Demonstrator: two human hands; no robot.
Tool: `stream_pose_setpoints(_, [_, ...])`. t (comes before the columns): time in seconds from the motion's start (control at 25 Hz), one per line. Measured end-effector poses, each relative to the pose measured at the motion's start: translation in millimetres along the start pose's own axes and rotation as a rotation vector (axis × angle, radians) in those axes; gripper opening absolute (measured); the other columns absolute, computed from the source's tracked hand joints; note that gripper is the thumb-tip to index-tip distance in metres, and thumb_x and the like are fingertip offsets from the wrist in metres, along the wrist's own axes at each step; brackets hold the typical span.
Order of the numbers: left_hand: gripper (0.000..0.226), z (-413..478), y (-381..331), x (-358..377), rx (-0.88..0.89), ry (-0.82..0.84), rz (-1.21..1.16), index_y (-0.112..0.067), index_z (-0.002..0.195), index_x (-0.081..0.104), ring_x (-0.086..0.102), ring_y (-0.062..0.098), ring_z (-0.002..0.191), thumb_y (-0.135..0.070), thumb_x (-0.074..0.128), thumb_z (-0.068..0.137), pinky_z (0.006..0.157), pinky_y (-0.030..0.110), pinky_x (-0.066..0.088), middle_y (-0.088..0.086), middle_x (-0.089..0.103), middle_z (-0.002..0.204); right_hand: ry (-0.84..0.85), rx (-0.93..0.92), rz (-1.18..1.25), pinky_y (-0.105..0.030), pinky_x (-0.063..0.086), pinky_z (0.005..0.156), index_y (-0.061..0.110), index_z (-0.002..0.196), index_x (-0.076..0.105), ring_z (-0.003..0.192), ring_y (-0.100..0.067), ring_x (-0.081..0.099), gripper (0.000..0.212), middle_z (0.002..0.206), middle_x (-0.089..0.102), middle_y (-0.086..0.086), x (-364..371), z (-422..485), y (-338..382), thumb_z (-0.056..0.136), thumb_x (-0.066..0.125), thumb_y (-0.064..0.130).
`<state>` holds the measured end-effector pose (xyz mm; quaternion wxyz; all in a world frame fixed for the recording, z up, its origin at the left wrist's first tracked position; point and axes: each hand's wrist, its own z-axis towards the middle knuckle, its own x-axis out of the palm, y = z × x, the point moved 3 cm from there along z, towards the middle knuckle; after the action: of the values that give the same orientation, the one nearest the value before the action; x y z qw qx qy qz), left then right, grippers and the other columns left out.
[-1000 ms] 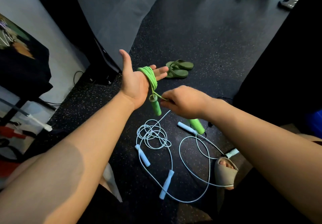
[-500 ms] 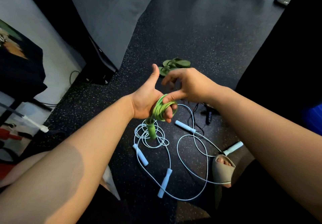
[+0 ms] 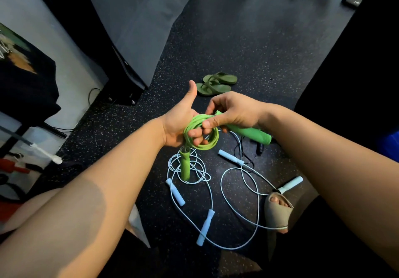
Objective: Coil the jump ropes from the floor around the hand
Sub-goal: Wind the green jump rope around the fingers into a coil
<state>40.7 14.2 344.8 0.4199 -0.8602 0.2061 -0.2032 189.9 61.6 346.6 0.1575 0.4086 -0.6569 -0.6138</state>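
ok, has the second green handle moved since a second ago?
Yes. It lay on the floor beside the light-blue handle; now the right hand holds the green handle up off the floor, against the green coil.

Below, pale blue ropes (image 3: 175, 192) and a slippered foot (image 3: 278, 213) clutter the floor (image 3: 248, 50); beyond the green sandals (image 3: 216, 84) it lies open.

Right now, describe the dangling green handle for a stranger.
Above the speckled black floor, find the left hand holding a green rope coil. The dangling handle hangs below it. The other green handle sits in the right hand; the floor handles are pale blue.
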Motion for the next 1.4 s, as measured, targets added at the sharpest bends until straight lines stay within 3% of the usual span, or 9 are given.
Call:
stream_pose_setpoints(0.2, [0.103,1.6,-0.3,-16.7,0.116,-0.367,-0.066,-0.007,0.058,0.05,0.033,0.019,0.037,-0.098,0.005,0.07,0.043,0.027,0.032,0.003,0.034,0.039,-0.13,-0.083,-0.028,-0.03,0.047,0.049,0.004,0.096,0.06,0.055,-0.021,0.057,0.035,0.071,0.067,-0.012,9.0,13.0,5.8,0.08,0.081,0.029])
stream_pose_setpoints(0.36, [0.103,-26.4,4.0,-48.7,0.174,-0.573,-0.136,-0.002,0.095,0.058,0.036,0.012,0.039,-0.095,0.019,0.075,0.039,0.025,0.034,0.0,0.043,0.049,-0.187,-0.165,0.035,-0.029,0.043,0.046,0.004,0.095,0.057,0.05,-0.019,0.053,0.026,0.069,0.061,-0.014,39.2,31.2,18.8,0.088,0.075,0.022])
stream_pose_setpoints(0.44, [0.072,-60.3,12.7,-63.0,0.223,-0.516,-0.205,-0.009,0.097,0.055,0.042,0.012,0.044,-0.077,0.034,0.091,0.045,0.025,0.039,0.0,0.046,0.056,-0.213,-0.216,0.138,-0.026,0.043,0.044,0.002,0.095,0.056,0.048,-0.016,0.052,0.022,0.069,0.06,-0.015,61.7,42.6,30.4,0.09,0.072,0.016])
stream_pose_setpoints(0.56, [0.026,-129.8,37.5,-96.4,0.342,-0.409,-0.197,-0.003,0.118,0.056,0.059,0.013,0.071,-0.023,0.051,0.101,0.074,0.028,0.051,0.002,0.06,0.078,-0.188,-0.277,0.29,-0.023,0.043,0.044,0.001,0.096,0.053,0.046,-0.013,0.051,0.016,0.071,0.058,-0.012,108.7,69.5,53.2,0.092,0.068,0.008])
stream_pose_setpoints(0.68, [0.032,-203.7,74.8,-135.6,0.33,-0.492,-0.106,0.004,0.127,0.054,0.066,0.018,0.097,-0.009,0.053,0.098,0.095,0.031,0.052,0.006,0.07,0.101,-0.091,-0.297,0.374,-0.022,0.043,0.044,0.004,0.093,0.051,0.046,-0.012,0.051,0.015,0.074,0.058,-0.011,178.5,114.8,75.6,0.093,0.066,0.006])
stream_pose_setpoints(0.88, [0.031,-284.5,156.1,-200.2,0.218,-0.838,-0.108,0.001,0.131,0.057,0.065,0.025,0.114,-0.006,0.052,0.102,0.105,0.04,0.049,0.017,0.07,0.121,0.062,-0.26,0.346,-0.022,0.044,0.045,0.011,0.089,0.053,0.047,-0.012,0.051,0.016,0.068,0.062,-0.001,296.0,187.0,93.7,0.092,0.068,0.009])
stream_pose_setpoints(1.04, [0.025,-314.6,225.4,-238.4,0.223,-1.066,-0.24,-0.013,0.119,0.067,0.072,0.016,0.101,-0.004,0.059,0.097,0.095,0.032,0.055,0.005,0.077,0.107,0.147,-0.177,0.291,-0.021,0.046,0.045,0.001,0.101,0.055,0.051,-0.012,0.052,0.019,0.07,0.064,0.003,366.7,232.0,88.6,0.093,0.068,0.011])
stream_pose_setpoints(1.16, [0.029,-313.2,268.2,-255.8,0.236,-1.224,-0.298,-0.008,0.122,0.068,0.074,0.013,0.09,-0.002,0.064,0.093,0.086,0.029,0.057,0.001,0.079,0.097,0.2,-0.105,0.277,-0.021,0.047,0.047,0.001,0.103,0.054,0.055,-0.012,0.053,0.019,0.074,0.064,0.0,400.6,255.4,71.8,0.094,0.066,0.012])
stream_pose_setpoints(1.4, [0.032,-306.7,334.9,-297.8,0.205,-1.46,-0.351,-0.018,0.123,0.07,0.074,0.017,0.094,-0.01,0.07,0.092,0.098,0.039,0.055,0.0,0.079,0.098,0.324,-0.016,0.187,-0.022,0.054,0.06,0.006,0.109,0.051,0.084,-0.021,0.061,0.018,0.105,0.064,-0.017,462.4,313.6,37.1,0.098,0.061,0.016])
